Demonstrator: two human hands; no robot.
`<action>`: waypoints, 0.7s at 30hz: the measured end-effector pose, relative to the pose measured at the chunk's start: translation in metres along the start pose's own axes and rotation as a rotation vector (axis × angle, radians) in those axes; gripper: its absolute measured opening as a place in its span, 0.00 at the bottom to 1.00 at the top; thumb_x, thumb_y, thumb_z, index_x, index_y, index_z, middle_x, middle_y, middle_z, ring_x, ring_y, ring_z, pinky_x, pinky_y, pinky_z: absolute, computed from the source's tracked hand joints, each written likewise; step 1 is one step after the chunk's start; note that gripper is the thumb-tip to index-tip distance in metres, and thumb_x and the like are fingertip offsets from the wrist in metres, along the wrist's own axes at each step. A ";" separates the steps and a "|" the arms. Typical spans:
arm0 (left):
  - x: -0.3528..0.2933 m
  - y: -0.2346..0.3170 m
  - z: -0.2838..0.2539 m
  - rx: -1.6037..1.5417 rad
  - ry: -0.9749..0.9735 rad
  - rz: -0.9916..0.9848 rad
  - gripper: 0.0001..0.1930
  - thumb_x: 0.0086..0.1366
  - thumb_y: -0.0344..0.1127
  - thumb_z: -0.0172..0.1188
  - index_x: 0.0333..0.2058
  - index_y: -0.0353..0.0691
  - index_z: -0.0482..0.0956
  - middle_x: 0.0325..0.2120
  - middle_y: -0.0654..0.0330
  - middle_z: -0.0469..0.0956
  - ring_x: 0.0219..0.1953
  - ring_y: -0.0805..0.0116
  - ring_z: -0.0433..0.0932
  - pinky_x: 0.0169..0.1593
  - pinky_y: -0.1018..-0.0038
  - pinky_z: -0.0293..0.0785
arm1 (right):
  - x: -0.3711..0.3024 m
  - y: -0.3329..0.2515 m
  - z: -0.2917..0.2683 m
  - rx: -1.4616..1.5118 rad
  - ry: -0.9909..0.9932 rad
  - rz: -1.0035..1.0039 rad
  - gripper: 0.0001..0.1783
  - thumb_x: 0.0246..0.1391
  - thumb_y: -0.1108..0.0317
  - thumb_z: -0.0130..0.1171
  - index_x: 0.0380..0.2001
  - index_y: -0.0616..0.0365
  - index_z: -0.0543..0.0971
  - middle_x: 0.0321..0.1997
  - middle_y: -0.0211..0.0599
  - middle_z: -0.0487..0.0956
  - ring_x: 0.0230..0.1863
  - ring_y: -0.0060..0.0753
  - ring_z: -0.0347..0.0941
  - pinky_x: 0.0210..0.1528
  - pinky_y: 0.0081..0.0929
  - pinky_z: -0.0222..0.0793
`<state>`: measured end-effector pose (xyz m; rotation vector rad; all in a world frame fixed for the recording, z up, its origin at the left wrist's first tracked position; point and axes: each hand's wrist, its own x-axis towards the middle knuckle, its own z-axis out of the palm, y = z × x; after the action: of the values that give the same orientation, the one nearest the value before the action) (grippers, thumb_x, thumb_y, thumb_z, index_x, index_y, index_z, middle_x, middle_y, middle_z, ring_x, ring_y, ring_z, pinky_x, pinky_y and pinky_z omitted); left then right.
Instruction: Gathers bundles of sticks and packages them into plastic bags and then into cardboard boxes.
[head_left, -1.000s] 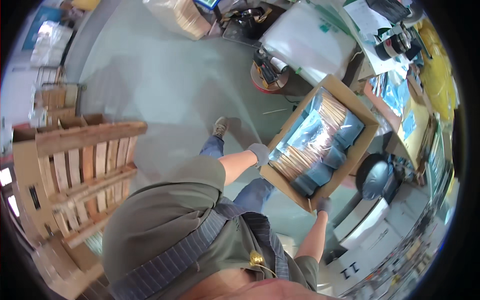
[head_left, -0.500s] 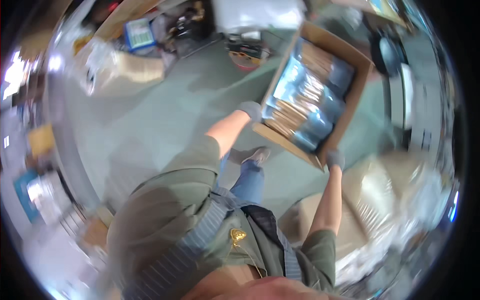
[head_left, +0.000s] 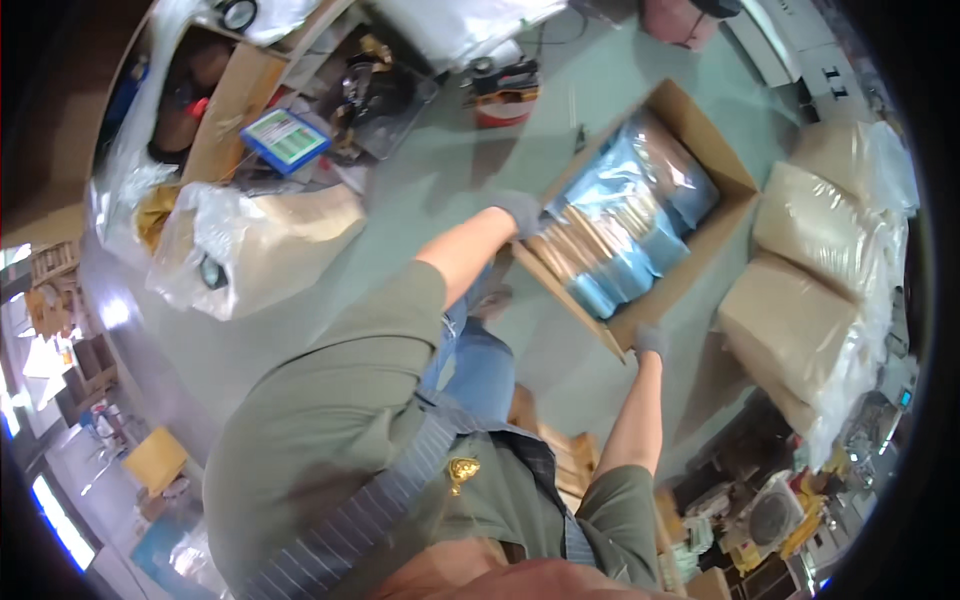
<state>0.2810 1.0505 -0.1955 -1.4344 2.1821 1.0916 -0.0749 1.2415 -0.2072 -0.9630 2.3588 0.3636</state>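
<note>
An open cardboard box (head_left: 712, 236) is held out in front of me, tilted with its inside toward me. Rows of brown flat pieces (head_left: 580, 232) stand packed inside, partly covered by shiny blue plastic wrap (head_left: 664, 245). My left hand (head_left: 517, 212), in a grey glove, is closed on the box's near left corner. On the near right corner my right hand (head_left: 650, 341), gloved as well, grips the wall. The box walls hide some of the fingers of both hands.
Plastic-wrapped brown bundles (head_left: 805, 310) stand at the right. A plastic-covered carton (head_left: 290, 235) and a blue-edged package (head_left: 286, 139) lie left. Beyond the box are a red round container (head_left: 505, 108) and a pink bin (head_left: 680, 22). Wooden pallet slats (head_left: 565, 460) show behind me.
My body and the view have turned, so the surroundings have shifted; the wrapped bundles now sit higher at the right. Both hands keep their hold on the box.
</note>
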 end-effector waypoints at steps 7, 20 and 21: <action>-0.074 -0.017 0.059 0.204 -0.075 0.079 0.17 0.54 0.43 0.55 0.39 0.43 0.83 0.38 0.51 0.81 0.41 0.53 0.80 0.44 0.62 0.75 | -0.137 0.047 0.103 0.317 -0.028 0.161 0.22 0.46 0.58 0.49 0.33 0.67 0.80 0.35 0.60 0.79 0.39 0.56 0.77 0.42 0.43 0.71; -0.308 -0.155 0.172 0.043 -0.278 0.142 0.17 0.54 0.45 0.57 0.40 0.44 0.82 0.41 0.49 0.80 0.44 0.52 0.79 0.46 0.60 0.75 | -0.438 0.068 0.343 0.277 0.003 0.000 0.26 0.50 0.50 0.49 0.27 0.68 0.80 0.35 0.59 0.79 0.40 0.56 0.77 0.45 0.44 0.69; -0.325 -0.176 0.190 0.158 -0.207 0.210 0.18 0.55 0.46 0.57 0.41 0.44 0.82 0.41 0.49 0.80 0.44 0.52 0.79 0.46 0.60 0.74 | -0.452 0.062 0.351 0.294 0.020 0.004 0.26 0.50 0.50 0.49 0.27 0.68 0.80 0.35 0.59 0.79 0.40 0.56 0.77 0.45 0.44 0.69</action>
<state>0.5550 1.3631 -0.1959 -0.9971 2.2471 1.0551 0.2841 1.6904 -0.2209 -0.8245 2.3478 0.0061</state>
